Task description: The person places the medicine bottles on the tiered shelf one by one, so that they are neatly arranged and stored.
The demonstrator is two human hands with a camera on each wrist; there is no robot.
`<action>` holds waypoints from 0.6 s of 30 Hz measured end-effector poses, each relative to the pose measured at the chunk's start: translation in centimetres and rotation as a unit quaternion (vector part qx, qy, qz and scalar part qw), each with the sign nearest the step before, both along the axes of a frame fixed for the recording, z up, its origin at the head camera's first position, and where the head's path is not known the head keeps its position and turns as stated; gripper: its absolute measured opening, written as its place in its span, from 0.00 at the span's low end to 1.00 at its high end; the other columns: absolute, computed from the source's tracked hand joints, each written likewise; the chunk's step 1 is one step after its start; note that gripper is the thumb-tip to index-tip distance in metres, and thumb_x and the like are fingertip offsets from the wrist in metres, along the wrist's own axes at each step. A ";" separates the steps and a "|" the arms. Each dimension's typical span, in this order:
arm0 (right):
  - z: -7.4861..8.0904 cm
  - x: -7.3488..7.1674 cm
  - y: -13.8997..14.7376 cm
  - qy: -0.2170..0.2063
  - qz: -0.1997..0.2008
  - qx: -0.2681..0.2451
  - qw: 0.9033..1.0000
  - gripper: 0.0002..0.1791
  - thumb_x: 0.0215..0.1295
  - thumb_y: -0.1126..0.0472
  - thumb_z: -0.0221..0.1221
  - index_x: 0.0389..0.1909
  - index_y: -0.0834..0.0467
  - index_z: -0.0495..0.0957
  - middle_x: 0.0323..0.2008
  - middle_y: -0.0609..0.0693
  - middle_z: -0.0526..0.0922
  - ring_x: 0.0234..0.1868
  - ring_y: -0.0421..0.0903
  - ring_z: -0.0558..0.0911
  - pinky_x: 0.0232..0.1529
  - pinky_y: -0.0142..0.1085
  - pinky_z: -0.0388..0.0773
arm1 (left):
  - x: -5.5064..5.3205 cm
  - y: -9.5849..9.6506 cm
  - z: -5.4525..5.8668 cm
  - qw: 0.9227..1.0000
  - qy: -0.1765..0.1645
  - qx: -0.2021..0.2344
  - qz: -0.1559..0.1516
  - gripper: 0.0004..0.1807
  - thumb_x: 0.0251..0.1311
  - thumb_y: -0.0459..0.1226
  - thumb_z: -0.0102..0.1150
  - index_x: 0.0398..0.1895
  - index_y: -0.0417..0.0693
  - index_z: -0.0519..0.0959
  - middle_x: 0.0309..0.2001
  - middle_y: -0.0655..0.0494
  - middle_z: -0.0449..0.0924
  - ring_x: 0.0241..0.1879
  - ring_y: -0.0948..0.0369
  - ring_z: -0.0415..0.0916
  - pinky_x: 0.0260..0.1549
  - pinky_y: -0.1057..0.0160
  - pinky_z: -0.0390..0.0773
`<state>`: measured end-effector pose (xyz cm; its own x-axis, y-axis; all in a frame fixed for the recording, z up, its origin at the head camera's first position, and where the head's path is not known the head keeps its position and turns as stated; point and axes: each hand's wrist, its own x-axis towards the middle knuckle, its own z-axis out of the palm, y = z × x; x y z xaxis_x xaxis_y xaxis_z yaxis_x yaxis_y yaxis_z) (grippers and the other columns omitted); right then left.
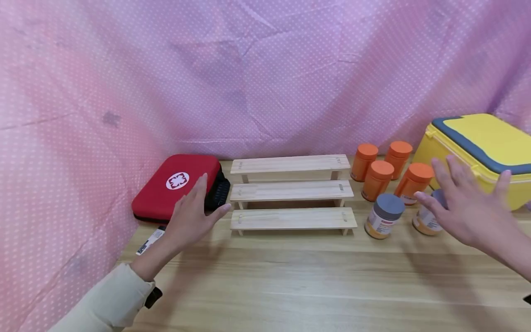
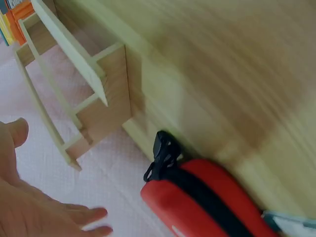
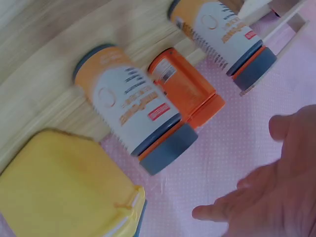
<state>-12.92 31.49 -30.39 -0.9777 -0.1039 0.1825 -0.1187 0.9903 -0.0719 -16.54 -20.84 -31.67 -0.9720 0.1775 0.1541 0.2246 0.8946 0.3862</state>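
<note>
My left hand [image 1: 188, 219] hovers with spread fingers by the red first-aid case [image 1: 155, 189], holding nothing. Over on the right, my right hand [image 1: 469, 207] is also spread and empty, in front of the yellow box [image 1: 423, 143] and overlapping a grey-lidded jar [image 1: 427, 219] in the head view. A second grey-lidded jar [image 1: 379, 223] stands to its left. Behind them are several orange bottles [image 1: 377, 182]. Between the hands stands a three-step wooden rack [image 1: 292, 218], its shelves bare. The right wrist view shows a labelled jar [image 3: 133, 103] and an orange bottle [image 3: 182, 86] close up.
A small white-and-dark printed packet [image 1: 150, 240] lies at the red case's front edge. Black mesh and a strap [image 2: 165, 153] show on the case's side. Pink dotted cloth [image 1: 257, 83] hangs behind and left of the wooden table [image 1: 290, 281].
</note>
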 end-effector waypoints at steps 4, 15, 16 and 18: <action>0.2 0.6 0.6 0.034 -0.032 0.003 0.999 0.48 0.69 0.37 0.48 0.74 0.63 0.38 0.71 0.72 0.43 0.64 0.75 0.55 0.59 0.67 0.13 | 0.1 0.6 -0.9 0.997 -0.028 0.068 -0.006 0.52 0.60 0.52 0.62 0.76 0.39 0.42 0.73 0.39 0.50 0.70 0.43 0.51 0.64 0.39 0.58; -2.6 0.7 3.6 0.009 -0.032 -0.169 0.985 0.48 0.70 0.49 0.55 0.68 0.80 0.40 0.59 0.86 0.52 0.59 0.81 0.55 0.56 0.71 0.53 | 0.1 2.0 -4.3 0.973 -0.142 0.178 0.027 0.44 0.59 0.41 0.65 0.72 0.35 0.53 0.58 0.34 0.72 0.53 0.44 0.75 0.49 0.50 0.78; -2.8 0.5 3.8 -0.002 -0.032 -0.175 0.984 0.47 0.70 0.49 0.55 0.67 0.80 0.42 0.57 0.87 0.54 0.57 0.82 0.58 0.53 0.72 0.56 | 0.0 2.1 -4.6 0.971 -0.145 0.187 0.027 0.43 0.59 0.40 0.66 0.72 0.35 0.54 0.57 0.35 0.73 0.51 0.45 0.77 0.47 0.52 0.80; -3.1 0.3 4.2 -0.029 -0.031 -0.191 0.981 0.46 0.71 0.49 0.53 0.66 0.81 0.42 0.55 0.88 0.56 0.52 0.83 0.61 0.46 0.72 0.62 | -0.2 2.3 -5.0 0.966 -0.152 0.209 0.024 0.41 0.58 0.37 0.66 0.71 0.36 0.57 0.54 0.36 0.76 0.48 0.48 0.78 0.44 0.55 0.81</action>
<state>-12.63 35.70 -33.49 -0.9898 0.0210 0.1410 -0.0443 0.8950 -0.4439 -16.69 -18.59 -36.65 -0.9892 0.1154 -0.0907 0.0065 0.6521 0.7581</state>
